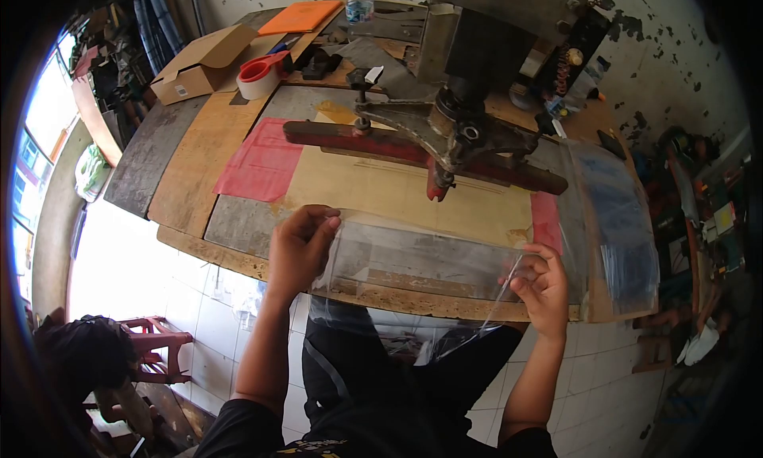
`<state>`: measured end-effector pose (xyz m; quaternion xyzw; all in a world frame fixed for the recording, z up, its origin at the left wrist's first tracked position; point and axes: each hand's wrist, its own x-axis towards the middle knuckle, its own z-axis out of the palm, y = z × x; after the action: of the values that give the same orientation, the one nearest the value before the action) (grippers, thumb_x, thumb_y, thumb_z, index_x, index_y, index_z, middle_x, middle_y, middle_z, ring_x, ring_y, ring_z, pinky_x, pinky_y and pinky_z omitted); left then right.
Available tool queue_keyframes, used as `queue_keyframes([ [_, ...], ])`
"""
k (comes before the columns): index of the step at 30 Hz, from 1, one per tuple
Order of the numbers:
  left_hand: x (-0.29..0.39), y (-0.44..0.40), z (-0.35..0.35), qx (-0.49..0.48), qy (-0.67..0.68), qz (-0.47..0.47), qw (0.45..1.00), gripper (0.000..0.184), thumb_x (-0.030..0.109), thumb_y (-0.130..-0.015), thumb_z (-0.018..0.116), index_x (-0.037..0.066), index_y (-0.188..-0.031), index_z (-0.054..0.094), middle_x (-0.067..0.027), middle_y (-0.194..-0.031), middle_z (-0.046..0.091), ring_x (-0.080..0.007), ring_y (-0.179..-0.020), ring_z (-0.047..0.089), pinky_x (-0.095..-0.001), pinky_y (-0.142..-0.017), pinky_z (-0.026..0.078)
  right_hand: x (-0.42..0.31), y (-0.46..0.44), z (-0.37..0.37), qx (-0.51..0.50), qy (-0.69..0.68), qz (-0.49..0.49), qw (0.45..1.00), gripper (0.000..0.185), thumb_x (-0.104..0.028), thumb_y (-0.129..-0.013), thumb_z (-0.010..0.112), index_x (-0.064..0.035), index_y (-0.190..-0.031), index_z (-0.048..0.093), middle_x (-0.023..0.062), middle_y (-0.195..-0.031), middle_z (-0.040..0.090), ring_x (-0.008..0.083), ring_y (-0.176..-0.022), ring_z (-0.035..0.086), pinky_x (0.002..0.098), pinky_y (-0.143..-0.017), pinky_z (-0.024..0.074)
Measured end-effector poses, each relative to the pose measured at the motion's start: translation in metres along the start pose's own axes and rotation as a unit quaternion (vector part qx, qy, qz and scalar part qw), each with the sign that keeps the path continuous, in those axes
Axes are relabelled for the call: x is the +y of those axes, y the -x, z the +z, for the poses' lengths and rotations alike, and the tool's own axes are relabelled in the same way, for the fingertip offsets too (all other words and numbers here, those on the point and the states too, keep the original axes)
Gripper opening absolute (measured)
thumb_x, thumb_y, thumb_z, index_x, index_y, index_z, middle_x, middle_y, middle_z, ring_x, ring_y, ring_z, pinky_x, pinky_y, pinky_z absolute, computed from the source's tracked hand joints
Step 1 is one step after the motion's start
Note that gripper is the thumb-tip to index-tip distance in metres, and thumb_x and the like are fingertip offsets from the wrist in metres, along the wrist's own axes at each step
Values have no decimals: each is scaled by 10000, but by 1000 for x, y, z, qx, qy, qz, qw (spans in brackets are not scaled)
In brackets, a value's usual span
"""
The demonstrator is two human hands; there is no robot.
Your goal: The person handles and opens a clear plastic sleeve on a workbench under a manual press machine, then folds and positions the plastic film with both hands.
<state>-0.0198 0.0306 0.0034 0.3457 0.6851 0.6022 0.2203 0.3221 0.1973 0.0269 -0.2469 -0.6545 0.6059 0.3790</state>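
Note:
Between my hands a clear plastic sheet (421, 259) hangs over the table's front edge, its lower part above my lap. My left hand (305, 239) pinches its upper left corner, fingers closed. At the right, my right hand (542, 283) grips the sheet's other side between thumb and fingers. Just beyond the sheet lies a yellowish board (381, 188) with red pieces at both ends, the left one (256, 160) larger in view. Above the board is the press's long red-brown bar (381, 145), mounted under a metal bracket (409, 120).
A cardboard box (203, 64), a tape roll in a red holder (260, 78), an orange folder (300, 17) and a water bottle (360, 3) stand at the back left. Stacked clear sheets (624, 243) lie at the right. Another person (87, 355) is at the lower left, near a red stool (159, 351).

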Motion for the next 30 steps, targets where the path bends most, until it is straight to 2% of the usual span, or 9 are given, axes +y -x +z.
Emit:
queue_keyframes([
  [2, 5, 1, 0, 13, 13, -4, 1000, 169, 124, -982, 706, -14, -1078, 690, 4, -755, 676, -25, -534, 514, -214, -488, 389, -3, 2, -4, -3, 5, 9, 1000, 484, -7, -894, 777, 27, -1304, 523, 147, -1124, 677, 205, -1069, 677, 370, -915, 599],
  [4, 10, 4, 0, 19, 27, -31, 999, 157, 111, -974, 715, -17, -1062, 693, 2, -762, 685, -20, -600, 526, -210, -552, 409, -4, 5, -7, -4, 10, 18, 1000, 453, 7, -883, 781, 35, -1271, 549, 144, -1148, 668, 209, -1097, 666, 389, -939, 602],
  [7, 5, 2, 0, 34, 33, -5, 999, 155, 99, -974, 713, -26, -1063, 688, 8, -780, 690, -15, -636, 538, -207, -575, 421, -3, 7, -9, -29, 20, 42, 999, 315, 1, -882, 785, 63, -1150, 632, 127, -1151, 666, 207, -1096, 661, 362, -936, 582],
  [9, -2, 1, -1, 37, 44, 12, 998, 154, 94, -973, 713, -29, -1062, 687, 6, -801, 695, -18, -661, 553, -204, -597, 432, -2, 5, -6, -17, 78, -2, 997, 188, -7, -877, 791, 66, -1024, 698, 113, -1123, 663, 197, -1044, 660, 334, -929, 547],
  [12, -6, 1, 0, 49, 57, 40, 996, 151, 86, -970, 715, -32, -1060, 688, 2, -839, 704, -24, -715, 579, -200, -642, 454, -5, 5, -3, -29, 120, -50, 991, 138, -18, -882, 783, 48, -991, 728, 96, -1075, 663, 187, -983, 655, 310, -907, 515],
  [18, -7, 1, -3, 48, 83, 43, 994, 141, 77, -968, 716, -28, -1058, 690, 0, -869, 704, -33, -760, 596, -202, -681, 471, -16, 8, -5, -50, 241, -19, 969, 88, -26, -898, 759, 31, -965, 749, 95, -1049, 661, 177, -951, 649, 296, -852, 517],
  [22, -7, 2, -4, 42, 115, 43, 992, 133, 80, -975, 712, -24, -1053, 686, -1, -842, 688, -29, -724, 581, -197, -634, 451, -20, 10, -6, -52, 241, -35, 969, 82, -30, -918, 747, 40, -958, 740, 95, -1053, 659, 177, -953, 648, 300, -842, 524],
  [24, -4, 4, -5, 36, 124, 35, 991, 132, 84, -978, 711, -21, -1052, 683, 2, -829, 680, -26, -710, 573, -193, -618, 439, -14, 12, -4, -6, 84, -16, 996, 87, -36, -937, 737, 50, -936, 729, 95, -1059, 655, 172, -959, 647, 298, -859, 522],
  [30, -4, 4, -8, 17, 157, 7, 987, 135, 95, -984, 709, -18, -1050, 673, 12, -802, 665, -23, -685, 562, -181, -597, 421, -6, 13, -3, 31, 54, -17, 998, 101, -40, -948, 729, 57, -922, 721, 95, -1063, 644, 161, -966, 642, 291, -889, 511],
])
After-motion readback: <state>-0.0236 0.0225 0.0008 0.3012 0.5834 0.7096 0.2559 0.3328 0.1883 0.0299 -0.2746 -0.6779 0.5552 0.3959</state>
